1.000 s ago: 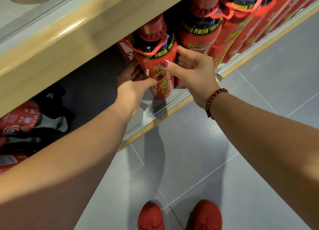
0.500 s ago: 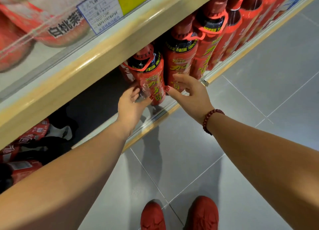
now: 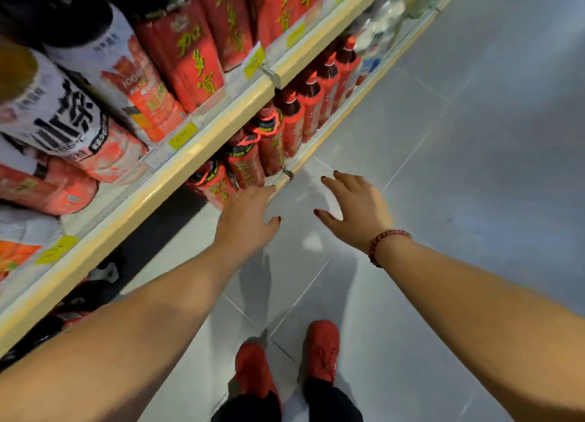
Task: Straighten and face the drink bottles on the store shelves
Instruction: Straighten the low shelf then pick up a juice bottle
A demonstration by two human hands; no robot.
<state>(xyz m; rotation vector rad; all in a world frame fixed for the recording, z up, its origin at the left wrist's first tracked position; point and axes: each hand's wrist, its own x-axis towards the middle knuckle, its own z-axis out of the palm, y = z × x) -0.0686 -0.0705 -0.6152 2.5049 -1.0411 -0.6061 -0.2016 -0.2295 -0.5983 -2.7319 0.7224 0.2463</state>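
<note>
A row of red drink bottles with dark caps and yellow lettering stands along the bottom shelf, the nearest one (image 3: 213, 181) at the left end beside its neighbour (image 3: 245, 161). My left hand (image 3: 248, 220) hovers just in front of that nearest bottle, fingers spread, holding nothing. Further right, over the floor, my right hand (image 3: 351, 207) is also spread and empty, with a red bead bracelet on its wrist. Neither hand touches a bottle.
The wooden shelf edge (image 3: 202, 157) with yellow price tags runs diagonally above the bottom row. Large red bottles (image 3: 193, 54) and white-labelled tea bottles (image 3: 60, 120) fill the upper shelf. Grey floor tiles (image 3: 443, 168) spread to the right. My red shoes (image 3: 321, 348) are below.
Both hands have let go of the nearest red bottle and drawn back from the shelf. The camera has risen, so the upper shelf now shows.
</note>
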